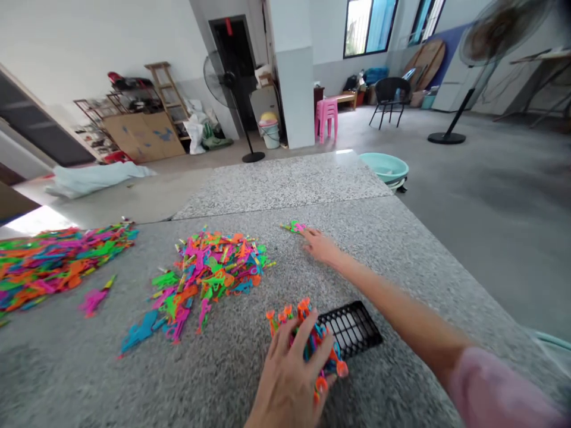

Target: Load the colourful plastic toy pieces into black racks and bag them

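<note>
My left hand (292, 362) is closed round a bunch of small bright plastic toys (328, 351) in orange, blue, green and pink, with orange cup-like ends sticking out. The bunch sits at the left end of a black plastic basket (350, 327) and partly hides it. Further out, my right hand (319, 245) stretches over the tabletop, its fingertips at a small green and pink plastic toy (294, 226). Those fingers are extended, and no grip on the toy shows. To the left lies a loose heap of similar toys (218, 261), some of them pistol-shaped.
A larger toy pile (57, 255) covers the table's far left, with a single pink toy (96, 298) near it. The speckled stone tabletop (285, 184) ends on the right, where a turquoise basin (386, 163) stands beyond the edge. Standing fans (229, 80) are further back.
</note>
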Action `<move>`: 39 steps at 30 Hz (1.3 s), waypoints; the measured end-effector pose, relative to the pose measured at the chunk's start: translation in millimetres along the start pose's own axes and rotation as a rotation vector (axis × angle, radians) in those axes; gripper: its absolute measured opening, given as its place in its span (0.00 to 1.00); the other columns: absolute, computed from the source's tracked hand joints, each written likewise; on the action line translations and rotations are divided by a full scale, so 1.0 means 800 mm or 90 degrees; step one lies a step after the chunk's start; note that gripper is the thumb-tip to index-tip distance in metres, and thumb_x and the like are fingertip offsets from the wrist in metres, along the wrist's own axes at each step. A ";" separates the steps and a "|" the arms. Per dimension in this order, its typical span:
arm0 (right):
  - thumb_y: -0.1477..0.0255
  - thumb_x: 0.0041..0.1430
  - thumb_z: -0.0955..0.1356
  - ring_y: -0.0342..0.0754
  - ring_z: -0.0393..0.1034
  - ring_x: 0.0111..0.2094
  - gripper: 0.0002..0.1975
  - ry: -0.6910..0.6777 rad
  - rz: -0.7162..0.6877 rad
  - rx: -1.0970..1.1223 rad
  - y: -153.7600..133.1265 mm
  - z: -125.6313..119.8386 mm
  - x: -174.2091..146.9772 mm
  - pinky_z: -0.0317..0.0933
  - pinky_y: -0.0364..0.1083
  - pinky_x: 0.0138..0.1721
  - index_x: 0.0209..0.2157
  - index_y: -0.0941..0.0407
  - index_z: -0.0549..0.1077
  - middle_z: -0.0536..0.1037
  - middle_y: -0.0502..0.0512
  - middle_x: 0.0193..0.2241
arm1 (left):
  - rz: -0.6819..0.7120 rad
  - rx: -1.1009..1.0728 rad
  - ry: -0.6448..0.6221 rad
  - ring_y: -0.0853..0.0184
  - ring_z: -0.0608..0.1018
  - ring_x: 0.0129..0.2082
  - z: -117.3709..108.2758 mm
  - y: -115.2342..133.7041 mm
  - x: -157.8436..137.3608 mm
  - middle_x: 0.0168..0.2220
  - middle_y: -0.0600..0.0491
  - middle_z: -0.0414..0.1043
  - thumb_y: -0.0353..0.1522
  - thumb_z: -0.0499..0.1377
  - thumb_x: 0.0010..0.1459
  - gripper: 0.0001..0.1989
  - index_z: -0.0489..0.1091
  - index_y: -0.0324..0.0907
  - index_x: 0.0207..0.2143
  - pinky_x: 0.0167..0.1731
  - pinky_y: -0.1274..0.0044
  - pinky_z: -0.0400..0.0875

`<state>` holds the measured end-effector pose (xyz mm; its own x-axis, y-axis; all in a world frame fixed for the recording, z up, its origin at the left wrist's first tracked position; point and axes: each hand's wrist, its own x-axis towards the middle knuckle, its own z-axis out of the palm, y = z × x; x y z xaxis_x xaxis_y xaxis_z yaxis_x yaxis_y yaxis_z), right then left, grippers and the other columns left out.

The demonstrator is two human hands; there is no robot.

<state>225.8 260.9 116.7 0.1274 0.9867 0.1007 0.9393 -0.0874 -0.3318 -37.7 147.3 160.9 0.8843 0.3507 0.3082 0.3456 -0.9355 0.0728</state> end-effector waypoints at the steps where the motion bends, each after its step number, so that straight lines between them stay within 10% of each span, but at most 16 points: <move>1: 0.76 0.63 0.63 0.57 0.61 0.59 0.24 -0.004 -0.013 -0.010 -0.006 0.011 0.017 0.63 0.52 0.53 0.61 0.60 0.63 0.62 0.67 0.62 | 0.009 0.011 0.009 0.53 0.69 0.53 0.004 -0.002 -0.002 0.61 0.47 0.62 0.37 0.60 0.59 0.22 0.68 0.50 0.56 0.47 0.62 0.74; 8: 0.82 0.62 0.59 0.60 0.72 0.46 0.15 -0.039 -0.057 -0.156 -0.050 0.038 -0.026 0.68 0.52 0.39 0.42 0.64 0.75 0.74 0.73 0.47 | 0.033 0.033 0.033 0.53 0.68 0.53 0.020 -0.011 -0.005 0.61 0.47 0.62 0.41 0.56 0.62 0.19 0.69 0.50 0.55 0.46 0.63 0.74; 17: 0.79 0.64 0.63 0.40 0.69 0.46 0.08 -0.157 -0.229 -0.108 0.025 -0.007 0.026 0.58 0.40 0.49 0.39 0.63 0.73 0.79 0.54 0.39 | -0.047 -0.088 -0.074 0.54 0.66 0.58 -0.009 0.003 0.007 0.63 0.45 0.61 0.33 0.60 0.61 0.29 0.57 0.40 0.63 0.56 0.60 0.68; 26: 0.73 0.63 0.62 0.49 0.70 0.28 0.07 -0.002 0.210 0.043 0.056 -0.028 -0.210 0.55 0.44 0.29 0.40 0.56 0.69 0.75 0.55 0.26 | -0.051 -0.105 -0.097 0.53 0.64 0.62 -0.013 0.005 0.012 0.65 0.44 0.56 0.33 0.59 0.60 0.26 0.60 0.40 0.60 0.61 0.59 0.62; 30: 0.78 0.59 0.60 0.54 0.71 0.33 0.12 0.076 0.343 -0.006 0.074 -0.035 -0.276 0.58 0.48 0.33 0.42 0.58 0.71 0.74 0.67 0.40 | -0.052 -0.097 -0.113 0.52 0.64 0.63 -0.017 0.006 0.013 0.66 0.42 0.55 0.36 0.62 0.58 0.29 0.61 0.40 0.59 0.61 0.59 0.61; 35: 0.74 0.53 0.66 0.51 0.72 0.37 0.20 0.127 0.060 0.290 -0.023 -0.006 -0.308 0.65 0.50 0.42 0.50 0.55 0.70 0.75 0.60 0.44 | -0.034 -0.104 -0.093 0.52 0.62 0.64 -0.018 0.008 0.013 0.66 0.42 0.55 0.35 0.62 0.57 0.30 0.59 0.41 0.60 0.62 0.57 0.59; 39: 0.73 0.52 0.67 0.53 0.73 0.42 0.31 0.149 0.023 0.413 -0.106 0.037 -0.300 0.66 0.49 0.43 0.59 0.60 0.61 0.76 0.62 0.45 | -0.029 -0.095 -0.099 0.52 0.61 0.65 -0.022 0.009 0.015 0.65 0.42 0.55 0.36 0.62 0.58 0.31 0.59 0.40 0.61 0.62 0.58 0.59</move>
<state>105.7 35.2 92.6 0.2895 0.9228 0.2544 0.5613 0.0516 -0.8260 -30.4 144.3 181.5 0.9106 0.3844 0.1520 0.3465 -0.9103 0.2265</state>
